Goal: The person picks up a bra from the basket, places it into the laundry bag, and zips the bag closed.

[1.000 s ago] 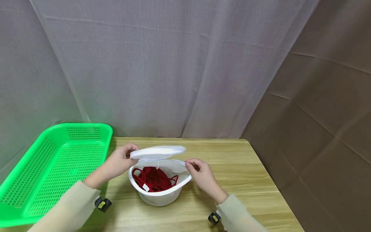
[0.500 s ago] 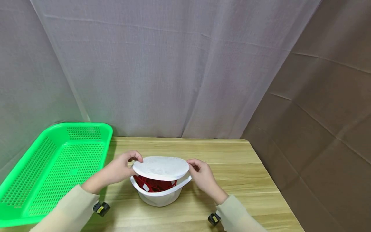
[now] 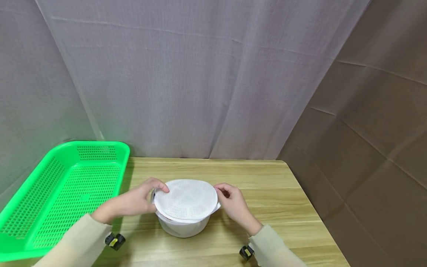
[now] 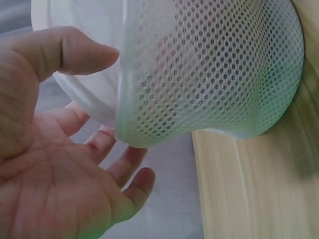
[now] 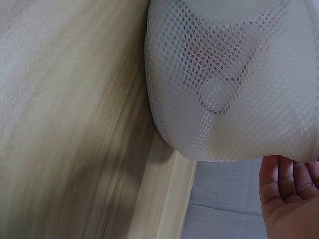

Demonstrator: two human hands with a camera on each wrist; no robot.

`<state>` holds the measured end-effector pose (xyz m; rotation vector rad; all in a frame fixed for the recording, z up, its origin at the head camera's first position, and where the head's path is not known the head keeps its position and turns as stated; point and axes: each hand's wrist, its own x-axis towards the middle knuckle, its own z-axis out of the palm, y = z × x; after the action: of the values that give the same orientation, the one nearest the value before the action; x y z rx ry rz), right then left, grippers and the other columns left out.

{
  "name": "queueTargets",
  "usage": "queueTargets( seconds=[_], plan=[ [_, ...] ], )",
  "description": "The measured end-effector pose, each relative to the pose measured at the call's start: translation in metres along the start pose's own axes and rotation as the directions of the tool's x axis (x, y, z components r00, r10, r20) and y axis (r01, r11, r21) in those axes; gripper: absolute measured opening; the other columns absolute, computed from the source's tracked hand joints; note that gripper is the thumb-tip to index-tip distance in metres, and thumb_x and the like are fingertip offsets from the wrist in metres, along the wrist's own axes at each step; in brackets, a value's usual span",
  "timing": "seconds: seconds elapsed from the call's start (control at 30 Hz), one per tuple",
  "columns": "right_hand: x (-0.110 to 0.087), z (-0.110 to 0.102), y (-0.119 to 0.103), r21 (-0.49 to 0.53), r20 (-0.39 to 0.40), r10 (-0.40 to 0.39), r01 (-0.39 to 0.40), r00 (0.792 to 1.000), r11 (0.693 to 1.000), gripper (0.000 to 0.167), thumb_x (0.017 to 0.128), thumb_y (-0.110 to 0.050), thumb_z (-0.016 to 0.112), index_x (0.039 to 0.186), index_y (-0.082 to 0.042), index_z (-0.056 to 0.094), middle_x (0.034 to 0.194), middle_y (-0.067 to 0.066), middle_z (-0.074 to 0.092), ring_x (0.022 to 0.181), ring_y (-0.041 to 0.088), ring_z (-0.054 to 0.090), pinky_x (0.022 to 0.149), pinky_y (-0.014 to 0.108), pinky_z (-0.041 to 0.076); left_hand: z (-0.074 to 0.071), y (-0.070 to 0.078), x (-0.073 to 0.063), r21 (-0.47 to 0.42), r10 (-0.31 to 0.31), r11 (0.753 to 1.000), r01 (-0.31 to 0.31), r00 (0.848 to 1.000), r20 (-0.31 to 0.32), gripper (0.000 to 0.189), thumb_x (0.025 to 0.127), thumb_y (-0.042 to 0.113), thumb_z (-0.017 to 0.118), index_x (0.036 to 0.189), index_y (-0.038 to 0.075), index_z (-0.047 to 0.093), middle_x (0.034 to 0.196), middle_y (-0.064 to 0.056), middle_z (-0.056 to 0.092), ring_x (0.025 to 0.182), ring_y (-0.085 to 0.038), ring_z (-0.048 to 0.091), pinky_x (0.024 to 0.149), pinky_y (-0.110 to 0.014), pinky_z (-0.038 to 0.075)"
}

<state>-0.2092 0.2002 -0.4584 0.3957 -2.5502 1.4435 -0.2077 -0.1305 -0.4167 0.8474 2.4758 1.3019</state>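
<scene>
Bag (image 3: 183, 229): Pictured upright on the tabletop (image 3: 263, 185), directly between two hands; white, mesh-walled, slightly buckled along the side caught by the left wrist view.

Lid (image 3: 186, 200): Lies across the mouth of the bag, nearly down but not flush, with a narrow gap along the near side.

Left hand (image 3: 138, 200): Reaches around the left edge, thumb and fingers well parted, touching the lid with no firm grip in evidence.

Right hand (image 3: 232, 202): Pinches the rim of the bag at the right edge, fingers curled in, a small flap jutting out there.

Red contents (image 4: 162, 47): Show faintly through the mesh, too veiled to identify.

Basket (image 3: 85, 198): Sits to the left of the bag, apart from it, green and untouched, before a grey curtain (image 3: 186, 74).

Risk at the lid: Could lift again or slip off-centre, given such a light touch on the left.

Risk at the rim: Could end up out of line with the lid, if tugged too far outward on the right.

Risk in the gap: Could trap the red contents between lid and rim, if bulging upward.

Risk at the walls: Could buckle further or skid along the tabletop under hard, one-sided pressure, judging by the softness of the mesh.
</scene>
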Motion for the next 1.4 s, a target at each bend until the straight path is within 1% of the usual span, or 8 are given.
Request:
queueTargets(
  seconds=[0.23, 0.4, 0.53, 0.67, 0.77, 0.9, 1.2, 1.4],
  plan=[
    [-0.002, 0.000, -0.003, 0.008, -0.008, 0.008, -0.008, 1.000, 1.000, 0.013, 0.096, -0.010, 0.060, 0.096, -0.015, 0.072, 0.087, -0.006, 0.067, 0.076, 0.014, 0.060, 0.066, 0.027, 0.051, 0.000, 0.006, -0.005, 0.010, -0.026, 1.000, 0.026, 0.999, 0.043, 0.049, 0.074, -0.001, 0.064, 0.120, 0.015, 0.056, 0.130, -0.010, 0.043, 0.116, -0.029, 0.042, 0.096, -0.046, 0.038],
    [-0.002, 0.002, -0.006, 0.020, -0.038, 0.015, -0.014, 0.999, 1.000, 0.015, 0.098, -0.010, 0.056, 0.098, -0.007, 0.071, 0.093, 0.003, 0.069, 0.082, 0.020, 0.061, 0.070, 0.027, 0.050, 0.006, 0.009, -0.001, -0.098, -0.105, 0.990, 0.097, 0.992, -0.075, 0.043, 0.086, 0.002, 0.061, 0.127, 0.010, 0.052, 0.135, -0.013, 0.044, 0.122, -0.035, 0.044, 0.092, -0.045, 0.044],
    [0.000, 0.003, -0.008, 0.040, -0.049, 0.017, -0.015, 0.999, 0.999, 0.018, 0.100, -0.010, 0.054, 0.100, -0.002, 0.070, 0.097, 0.007, 0.070, 0.088, 0.023, 0.063, 0.075, 0.028, 0.052, 0.015, 0.008, 0.008, -0.177, -0.178, 0.974, 0.140, 0.959, -0.220, 0.045, 0.090, 0.015, 0.067, 0.129, 0.001, 0.050, 0.127, -0.017, 0.051, 0.111, -0.035, 0.055, 0.083, -0.039, 0.052],
    [0.001, 0.004, -0.009, 0.039, -0.031, 0.023, -0.022, 0.999, 0.999, 0.016, 0.099, -0.016, 0.056, 0.100, -0.010, 0.071, 0.094, -0.001, 0.069, 0.083, 0.016, 0.063, 0.072, 0.027, 0.052, 0.023, 0.006, 0.016, -0.123, -0.231, 0.972, 0.202, 0.925, -0.303, 0.047, 0.090, 0.025, 0.070, 0.125, -0.001, 0.054, 0.114, -0.014, 0.059, 0.097, -0.028, 0.060, 0.077, -0.035, 0.053],
    [0.001, 0.004, -0.009, 0.028, -0.012, 0.024, -0.023, 1.000, 0.999, 0.013, 0.098, -0.020, 0.059, 0.100, -0.015, 0.071, 0.088, -0.005, 0.067, 0.077, 0.014, 0.061, 0.067, 0.026, 0.051, 0.027, 0.005, 0.019, -0.042, -0.239, 0.970, 0.238, 0.919, -0.314, 0.046, 0.090, 0.029, 0.070, 0.121, -0.002, 0.058, 0.110, -0.012, 0.064, 0.097, -0.025, 0.060, 0.081, -0.039, 0.051],
    [0.001, 0.004, -0.009, 0.037, -0.001, 0.014, -0.014, 1.000, 0.999, 0.012, 0.097, -0.020, 0.060, 0.101, -0.016, 0.071, 0.083, -0.004, 0.066, 0.072, 0.015, 0.060, 0.063, 0.026, 0.050, 0.030, 0.005, 0.025, 0.006, -0.260, 0.962, 0.274, 0.918, -0.298, 0.046, 0.091, 0.035, 0.067, 0.116, -0.003, 0.063, 0.106, -0.012, 0.066, 0.093, -0.021, 0.062, 0.083, -0.041, 0.051],
    [0.003, 0.010, -0.010, 0.036, 0.036, 0.001, -0.002, 0.999, 0.999, 0.013, 0.097, -0.017, 0.060, 0.104, -0.014, 0.071, 0.087, -0.005, 0.066, 0.075, 0.014, 0.060, 0.065, 0.026, 0.050, 0.034, 0.002, 0.022, -0.028, -0.326, 0.943, 0.331, 0.903, -0.281, 0.029, 0.092, 0.033, 0.066, 0.090, 0.005, 0.068, 0.077, -0.003, 0.061, 0.070, -0.016, 0.055, 0.062, -0.030, 0.047],
    [0.003, 0.011, -0.011, 0.047, 0.040, -0.007, 0.005, 0.999, 0.999, 0.018, 0.097, -0.018, 0.060, 0.109, -0.010, 0.071, 0.097, -0.003, 0.069, 0.081, 0.014, 0.061, 0.070, 0.027, 0.052, 0.035, 0.006, 0.021, -0.069, -0.324, 0.945, 0.319, 0.891, -0.317, 0.022, 0.091, 0.027, 0.068, 0.085, 0.005, 0.066, 0.074, -0.002, 0.056, 0.069, -0.016, 0.049, 0.059, -0.030, 0.042]
  ],
)
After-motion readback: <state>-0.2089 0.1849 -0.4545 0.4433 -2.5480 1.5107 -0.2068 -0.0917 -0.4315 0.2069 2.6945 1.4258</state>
